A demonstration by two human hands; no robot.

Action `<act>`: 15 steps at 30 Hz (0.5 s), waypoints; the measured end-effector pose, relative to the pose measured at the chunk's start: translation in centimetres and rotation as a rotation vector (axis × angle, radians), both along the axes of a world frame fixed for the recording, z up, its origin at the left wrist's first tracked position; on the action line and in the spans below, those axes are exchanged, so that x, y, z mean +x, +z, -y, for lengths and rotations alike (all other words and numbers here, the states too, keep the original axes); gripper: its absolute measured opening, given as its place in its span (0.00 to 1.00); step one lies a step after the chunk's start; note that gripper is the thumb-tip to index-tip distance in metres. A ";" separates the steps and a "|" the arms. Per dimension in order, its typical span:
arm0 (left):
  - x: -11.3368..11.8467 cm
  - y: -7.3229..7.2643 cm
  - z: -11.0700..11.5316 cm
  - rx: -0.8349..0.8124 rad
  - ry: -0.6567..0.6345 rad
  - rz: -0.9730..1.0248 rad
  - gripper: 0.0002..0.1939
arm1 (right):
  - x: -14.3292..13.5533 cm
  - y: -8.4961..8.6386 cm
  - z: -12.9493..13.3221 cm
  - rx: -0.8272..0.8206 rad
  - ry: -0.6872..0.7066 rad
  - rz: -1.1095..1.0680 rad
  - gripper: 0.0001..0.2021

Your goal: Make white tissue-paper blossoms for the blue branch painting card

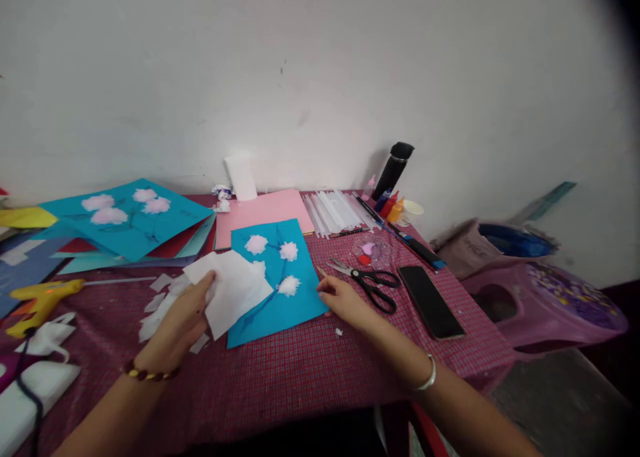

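Observation:
My left hand (pixel 187 310) is closed on a white tissue paper sheet (pixel 235 290), lifted over the left part of a blue paper sheet (pixel 295 324). Three fluffy white-pink flowers show on that sheet, with dark painted stems; the tissue covers part of it. At the sheet's right edge, my right hand (pixel 345 300) has its bent fingertips on the paper, thumb near the lower corner. Black-handled scissors (pixel 373 285) lie just beyond the right hand. Under and beside my left hand is a heap of white paper scraps (pixel 155 307).
A second blue flower picture (pixel 125 217) rests on stacked coloured sheets at left, near a yellow glue gun (pixel 45 297). Behind are pink paper (pixel 265 206) and clear glue sticks (pixel 335 210). A phone (pixel 431 302), paint bottles (pixel 390 206) and black flask (pixel 393 170) stand or lie right.

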State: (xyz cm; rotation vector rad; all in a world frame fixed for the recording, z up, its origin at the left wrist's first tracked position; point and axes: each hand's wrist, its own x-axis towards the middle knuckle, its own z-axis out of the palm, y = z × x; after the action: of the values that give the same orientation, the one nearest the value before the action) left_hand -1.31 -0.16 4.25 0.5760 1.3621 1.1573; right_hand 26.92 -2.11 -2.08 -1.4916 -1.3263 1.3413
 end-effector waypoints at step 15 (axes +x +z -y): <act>2.2 3.3 2.5 -0.090 -0.170 -0.118 0.07 | 0.4 3.0 4.9 0.223 0.226 0.376 0.13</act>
State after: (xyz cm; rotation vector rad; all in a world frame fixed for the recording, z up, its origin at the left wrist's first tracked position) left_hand 0.85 -2.65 7.52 0.6906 1.4288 0.9329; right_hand 27.35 -7.03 0.91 -1.5193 -1.8648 1.0314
